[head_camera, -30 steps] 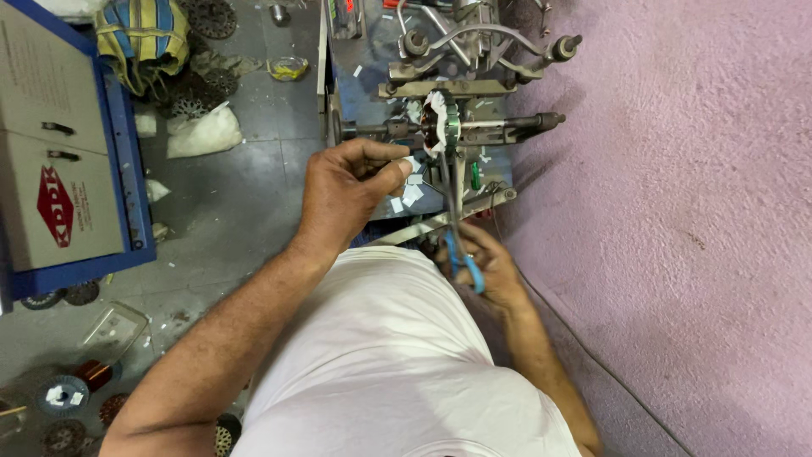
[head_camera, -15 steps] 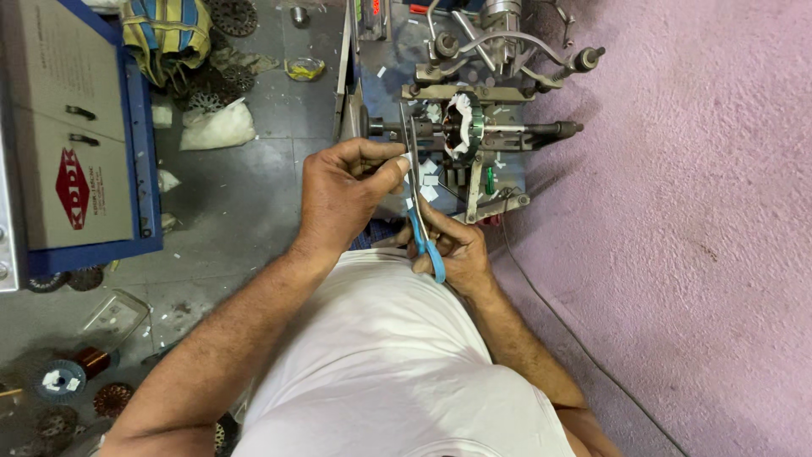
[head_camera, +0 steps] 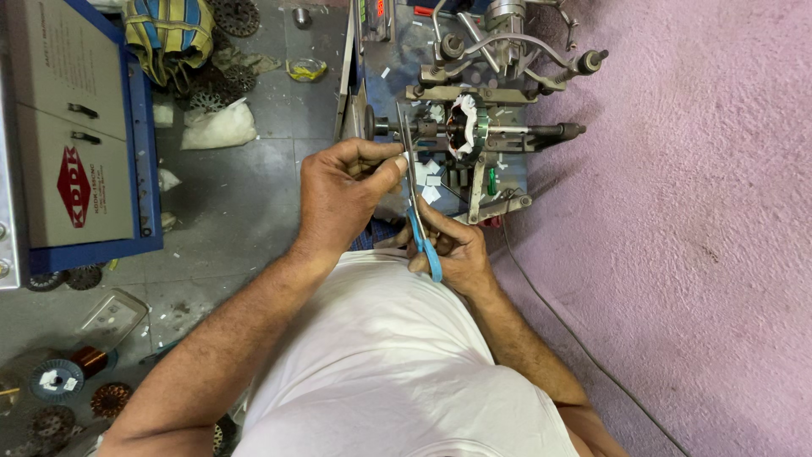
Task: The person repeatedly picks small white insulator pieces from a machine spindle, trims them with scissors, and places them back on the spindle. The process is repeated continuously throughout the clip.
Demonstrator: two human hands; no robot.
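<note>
- Head view, vs half a second ago: the right hand point(head_camera: 452, 245) with the scissors point(head_camera: 416, 199) looks about where it was, still low against the white shirt point(head_camera: 397, 355), and the left hand point(head_camera: 342, 190) is still up by the blades. Whole scene just slid a bit in frame, that's mostly the head moving.
- Right hand is wrapped through the blue scissor handles, fingers closed around them. The blades run up and away from that grip, and they look nearly closed.
- Left hand sits just left of the blades, thumb and forefinger pinched together right at the steel. Pretty sure there's a small white paper bit point(head_camera: 404, 157) in that pinch, but it's tiny so can't swear to it.
- Just past the blade tips is the winding jig point(head_camera: 474, 93), with a stator point(head_camera: 468, 127) on its shaft.
- Loose white paper scraps point(head_camera: 430, 173) lie right of the left thumb, on the jig base.
- Well left of both hands: a blue-framed cabinet point(head_camera: 76, 144) on the grey floor point(head_camera: 245, 203), copper wire spool point(head_camera: 80, 362) down in the corner.
</note>
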